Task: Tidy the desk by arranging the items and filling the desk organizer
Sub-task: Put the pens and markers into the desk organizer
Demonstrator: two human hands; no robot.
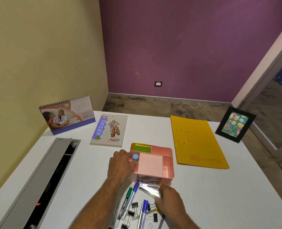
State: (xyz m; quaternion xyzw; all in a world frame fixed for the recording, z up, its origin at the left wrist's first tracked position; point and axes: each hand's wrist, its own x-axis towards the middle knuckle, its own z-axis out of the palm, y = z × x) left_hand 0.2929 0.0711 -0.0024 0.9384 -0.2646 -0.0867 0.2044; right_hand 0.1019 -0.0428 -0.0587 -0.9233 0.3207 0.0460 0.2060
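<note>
Organizer (167,160) of smooth pink plastic, boxy with rounded corners, sits mid-counter (203,195) between both hands.

Left hand (122,164) rests curled against its left wall beside a round blue cap (135,157); whether it actually grips the wall is hard to tell. Right hand (169,198) pinches a shiny, mirror-like metal piece (149,190) at the organizer's open front. Green and yellow sticky pads (141,148) fill a rear compartment. Glossy cylindrical markers (132,198) and black binder clips (134,205) lie scattered nearby.

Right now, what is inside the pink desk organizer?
The pink desk organizer holds green and yellow sticky notes at the back, a blue-capped item at left, and a pink pad. Its lower drawer contents are unclear.
</note>
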